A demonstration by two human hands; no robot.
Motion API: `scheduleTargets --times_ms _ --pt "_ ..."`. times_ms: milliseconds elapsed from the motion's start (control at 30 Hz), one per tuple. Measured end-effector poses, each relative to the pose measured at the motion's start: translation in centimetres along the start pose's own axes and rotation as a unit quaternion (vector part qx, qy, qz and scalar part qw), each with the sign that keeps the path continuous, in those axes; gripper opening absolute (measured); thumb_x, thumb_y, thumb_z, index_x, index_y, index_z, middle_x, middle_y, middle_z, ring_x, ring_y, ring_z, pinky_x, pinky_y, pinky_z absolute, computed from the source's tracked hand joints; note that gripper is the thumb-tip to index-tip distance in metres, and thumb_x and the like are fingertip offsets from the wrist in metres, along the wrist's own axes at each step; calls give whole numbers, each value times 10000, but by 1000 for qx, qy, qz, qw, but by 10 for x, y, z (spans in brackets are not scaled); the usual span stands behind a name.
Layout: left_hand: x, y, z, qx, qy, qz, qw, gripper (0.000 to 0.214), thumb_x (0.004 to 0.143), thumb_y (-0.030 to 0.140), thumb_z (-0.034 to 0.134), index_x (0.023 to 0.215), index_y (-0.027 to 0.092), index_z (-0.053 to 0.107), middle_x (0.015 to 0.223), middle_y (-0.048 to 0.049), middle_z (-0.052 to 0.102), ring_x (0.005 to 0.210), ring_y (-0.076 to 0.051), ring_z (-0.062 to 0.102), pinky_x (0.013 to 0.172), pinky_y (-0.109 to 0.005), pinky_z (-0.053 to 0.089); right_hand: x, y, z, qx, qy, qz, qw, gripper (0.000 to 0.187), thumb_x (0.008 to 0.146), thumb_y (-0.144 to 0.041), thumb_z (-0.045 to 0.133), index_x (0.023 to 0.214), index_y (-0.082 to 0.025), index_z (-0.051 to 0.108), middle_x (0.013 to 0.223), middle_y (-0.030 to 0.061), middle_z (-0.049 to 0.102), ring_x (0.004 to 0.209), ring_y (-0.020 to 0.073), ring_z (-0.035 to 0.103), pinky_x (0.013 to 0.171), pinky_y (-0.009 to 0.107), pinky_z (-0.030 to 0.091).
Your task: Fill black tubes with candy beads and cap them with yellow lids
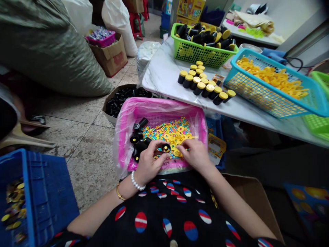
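In the head view, my left hand (150, 158) grips a small black plastic tube (166, 148) between thumb and fingers, its round mouth tilted up and coloured bits showing inside. My right hand (196, 153) is just right of it, thumb and fingers bent together over the yellow ring-shaped caps (177, 139); whether it pinches one I cannot make out. Both hands are above a pink basket (160, 103) lined with clear plastic. Small coloured beads (159, 128) cover its middle, and several black tubes (140, 135) lie at its left side.
On the marble-patterned table (164, 73) stand yellow-capped black tubes (200, 87), a green basket (205, 55) of more, and a blue basket (272, 99) of yellow pieces. A box of black tubes (120, 99) is beyond the pink basket; a blue crate (51, 195) sits left.
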State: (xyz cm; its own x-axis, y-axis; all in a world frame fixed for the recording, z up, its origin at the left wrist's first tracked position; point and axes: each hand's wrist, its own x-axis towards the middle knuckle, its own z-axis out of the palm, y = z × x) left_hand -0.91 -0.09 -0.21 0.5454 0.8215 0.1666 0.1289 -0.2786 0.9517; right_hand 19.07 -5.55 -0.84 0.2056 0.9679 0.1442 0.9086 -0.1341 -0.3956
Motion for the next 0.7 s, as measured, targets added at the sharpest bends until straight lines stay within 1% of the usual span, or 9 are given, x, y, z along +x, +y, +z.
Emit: scheduleTargets --times_ms 67,133,200,267,367,467,533,600,700 --pt "1 -1 1 24 8 1 1000 390 819 235 686 1183 197 550 1108 -78 668 952 -188 672 834 -310 559 -2 -6 12 -53 -43 3 998 229 816 -405 648 821 -179 681 790 87 681 789 249 609 735 348 412" --pt "2 -1 0 58 10 20 998 391 800 246 710 1170 199 592 1112 -81 671 999 -208 653 900 -352 532 -3 -12 20 -65 -58 -5 996 162 806 -347 655 836 -189 678 835 82 671 840 248 595 766 343 401" --pt "3 0 -1 78 10 38 996 344 806 247 704 1140 206 629 1102 -76 673 1018 -210 637 928 -365 509 -1 -14 21 -65 -55 -6 996 111 807 -301 642 805 -191 661 829 72 657 840 239 578 777 341 393" --pt "4 0 -2 82 23 41 996 311 817 247 694 1121 208 643 1077 -69 672 1005 -199 630 920 -352 500 2 -14 16 -79 -33 -22 996 121 807 -298 637 830 -180 650 849 84 650 858 249 559 799 361 387" --pt "4 0 -3 68 63 30 995 300 828 253 683 1120 204 639 1058 -63 657 979 -186 620 880 -322 496 8 -16 9 -96 -18 -113 989 175 827 -284 620 961 -175 649 975 106 655 961 273 525 870 398 367" --pt "5 1 -2 53 76 18 996 289 833 257 676 1115 204 640 1050 -59 637 951 -176 612 831 -297 495 16 -18 11 -101 -44 -184 977 131 858 -226 582 954 -193 666 988 98 665 995 279 511 877 412 373" --pt "5 2 -3 53 70 16 996 288 834 255 674 1116 205 641 1045 -60 631 943 -175 607 816 -292 493 21 -16 14 -68 -42 -189 979 120 875 -220 564 907 -192 676 968 97 670 987 273 523 864 409 392" --pt "5 2 -4 56 64 20 996 292 841 248 664 1129 208 637 1055 -64 630 963 -182 603 827 -300 489 23 -11 16 15 -22 -175 984 148 898 -232 534 905 -182 673 995 102 671 980 251 548 861 388 417" --pt "5 2 -5 58 53 30 996 304 846 239 657 1148 215 633 1069 -70 634 988 -191 598 854 -324 486 24 -2 9 145 -33 -100 984 220 937 -247 464 893 -181 669 865 72 678 805 195 595 744 325 460"
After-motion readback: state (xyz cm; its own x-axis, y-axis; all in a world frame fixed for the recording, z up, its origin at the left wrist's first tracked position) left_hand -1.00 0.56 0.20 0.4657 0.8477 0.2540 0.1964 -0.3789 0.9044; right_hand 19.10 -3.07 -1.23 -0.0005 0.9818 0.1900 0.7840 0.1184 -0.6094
